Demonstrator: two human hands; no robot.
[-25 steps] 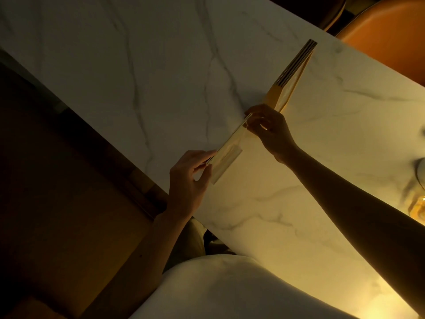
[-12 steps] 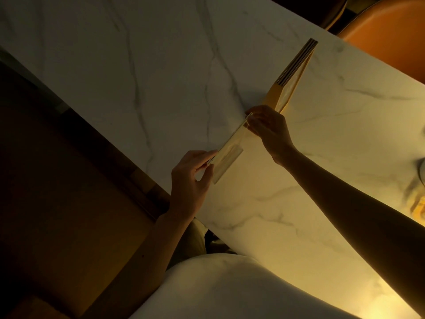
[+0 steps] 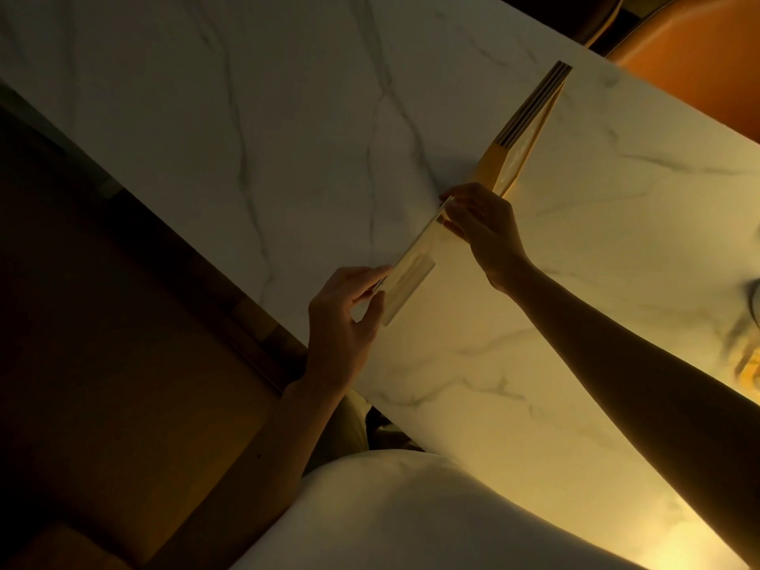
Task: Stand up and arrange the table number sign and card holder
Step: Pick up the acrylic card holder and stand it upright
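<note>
A clear acrylic sign (image 3: 413,270) stands on edge on the white marble table (image 3: 288,117), seen from above as a thin pale strip. My left hand (image 3: 345,318) pinches its near end between thumb and fingers. My right hand (image 3: 483,228) grips its far end from above. Just beyond my right hand stands the card holder (image 3: 524,125), a yellow upright piece with a dark ribbed top edge, in line with the sign. Whether the two touch is hidden by my right hand.
An orange chair (image 3: 699,67) sits at the table's far right. A glowing lamp or glass (image 3: 750,364) is at the right edge. The table's left edge (image 3: 255,298) drops to a dark floor. A white rounded chair back (image 3: 411,512) is below me.
Almost nothing has moved. Both hands keep their hold on the sign; the right hand has shifted very slightly.
</note>
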